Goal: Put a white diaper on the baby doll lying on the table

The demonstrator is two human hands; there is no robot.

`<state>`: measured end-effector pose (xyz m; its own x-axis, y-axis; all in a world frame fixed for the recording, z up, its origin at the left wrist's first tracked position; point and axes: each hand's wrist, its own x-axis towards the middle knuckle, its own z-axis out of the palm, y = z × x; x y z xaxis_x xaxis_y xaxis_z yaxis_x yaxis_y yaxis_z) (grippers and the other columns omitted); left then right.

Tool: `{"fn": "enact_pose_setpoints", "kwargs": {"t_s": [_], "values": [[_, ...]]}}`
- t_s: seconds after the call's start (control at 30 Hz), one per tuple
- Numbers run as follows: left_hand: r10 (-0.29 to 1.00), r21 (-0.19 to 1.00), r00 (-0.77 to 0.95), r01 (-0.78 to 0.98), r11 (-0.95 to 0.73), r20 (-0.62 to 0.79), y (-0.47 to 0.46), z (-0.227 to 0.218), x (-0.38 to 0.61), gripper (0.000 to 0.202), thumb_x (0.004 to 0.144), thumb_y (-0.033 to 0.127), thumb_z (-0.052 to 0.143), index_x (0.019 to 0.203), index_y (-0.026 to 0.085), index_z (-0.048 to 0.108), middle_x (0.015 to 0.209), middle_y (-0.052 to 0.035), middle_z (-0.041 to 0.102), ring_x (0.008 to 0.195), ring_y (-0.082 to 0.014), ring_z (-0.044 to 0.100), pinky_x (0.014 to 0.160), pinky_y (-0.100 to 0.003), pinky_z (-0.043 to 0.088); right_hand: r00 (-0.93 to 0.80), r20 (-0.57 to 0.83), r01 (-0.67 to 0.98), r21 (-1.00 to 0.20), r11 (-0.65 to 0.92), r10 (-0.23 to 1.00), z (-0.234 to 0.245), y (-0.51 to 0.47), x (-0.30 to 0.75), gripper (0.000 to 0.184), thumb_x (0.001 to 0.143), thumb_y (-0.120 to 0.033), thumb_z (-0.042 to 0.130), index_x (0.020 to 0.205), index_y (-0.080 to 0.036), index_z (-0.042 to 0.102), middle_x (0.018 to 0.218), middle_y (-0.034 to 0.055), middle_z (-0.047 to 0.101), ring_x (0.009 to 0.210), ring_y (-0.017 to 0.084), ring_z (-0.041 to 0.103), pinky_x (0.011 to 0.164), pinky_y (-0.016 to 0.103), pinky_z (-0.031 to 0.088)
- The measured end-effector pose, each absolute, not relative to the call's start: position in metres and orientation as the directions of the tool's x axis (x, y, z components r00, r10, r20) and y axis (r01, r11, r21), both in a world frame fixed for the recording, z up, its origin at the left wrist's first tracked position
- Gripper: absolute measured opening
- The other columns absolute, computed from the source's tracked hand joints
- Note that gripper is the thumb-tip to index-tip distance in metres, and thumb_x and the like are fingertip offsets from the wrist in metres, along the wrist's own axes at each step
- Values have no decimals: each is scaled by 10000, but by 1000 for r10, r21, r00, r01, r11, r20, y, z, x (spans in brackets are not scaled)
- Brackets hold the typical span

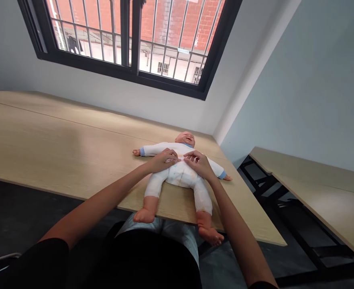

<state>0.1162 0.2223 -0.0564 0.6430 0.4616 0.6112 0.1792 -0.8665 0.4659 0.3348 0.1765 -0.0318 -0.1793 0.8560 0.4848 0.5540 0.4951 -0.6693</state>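
We've only got the one head-cam view here, looking down at a baby doll (pixel 177 149) on its back in the middle of a pale wooden bench (pixel 74 140), head pointing away from us and feet poking past the near edge. Its white suit (pixel 157 149) with blue cuffs already covers the arms and legs, and a white diaper (pixel 180 175) sits at the hips. The waist is the spot left open to question: we can't tell if anything there is fastened. The left hand (pixel 165 159) and right hand (pixel 198 163) meet just above the diaper, each grip in a narrow pinch, fingertips nearly touching, but we can't tell if they're holding anything. Beyond the doll there's a barred window (pixel 129 40).
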Motion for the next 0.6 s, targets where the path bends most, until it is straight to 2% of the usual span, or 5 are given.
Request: {"fn": "enact_pose_setpoints", "kwargs": {"t_s": [0.13, 0.23, 0.4, 0.5, 0.6], "values": [[470, 496, 624, 147, -856, 624, 224, -55, 114, 293, 934, 328, 485, 1018, 160, 711, 1018, -96, 630, 1003, -200, 525, 908, -344, 419, -131, 498, 560, -677, 478, 858, -33, 179, 335, 273, 816, -318, 615, 993, -126, 691, 792, 13, 602, 687, 113, 489, 621, 255, 356], [523, 550, 561, 138, -824, 642, 226, -53, 112, 275, 908, 329, 527, 1016, 163, 718, 985, -90, 634, 952, -182, 542, 839, -311, 432, -50, 519, 555, -696, 456, 853, -29, 181, 344, 300, 822, -339, 589, 997, -115, 683, 790, 28, 608, 674, 124, 485, 611, 262, 369], [577, 581, 519, 176, -795, 631, 226, -51, 110, 266, 891, 358, 554, 968, 167, 723, 964, -85, 640, 932, -181, 551, 762, -284, 423, -17, 538, 584, -679, 445, 843, -19, 179, 362, 277, 787, -342, 617, 941, -120, 679, 904, 61, 656, 704, 137, 510, 650, 270, 408], [542, 563, 569, 162, -811, 618, 223, -50, 111, 296, 915, 377, 526, 1013, 174, 719, 1031, -92, 641, 986, -189, 554, 809, -298, 431, -66, 478, 610, -675, 414, 876, -14, 175, 367, 287, 772, -351, 653, 934, -118, 692, 898, 62, 660, 722, 138, 520, 667, 267, 411], [478, 519, 638, 140, -843, 603, 220, -49, 111, 324, 948, 378, 487, 1044, 165, 711, 1126, -95, 642, 1096, -207, 536, 947, -339, 412, -158, 372, 613, -689, 386, 915, -12, 172, 367, 324, 746, -391, 704, 918, -117, 705, 877, 56, 659, 741, 135, 531, 668, 256, 406]]}}
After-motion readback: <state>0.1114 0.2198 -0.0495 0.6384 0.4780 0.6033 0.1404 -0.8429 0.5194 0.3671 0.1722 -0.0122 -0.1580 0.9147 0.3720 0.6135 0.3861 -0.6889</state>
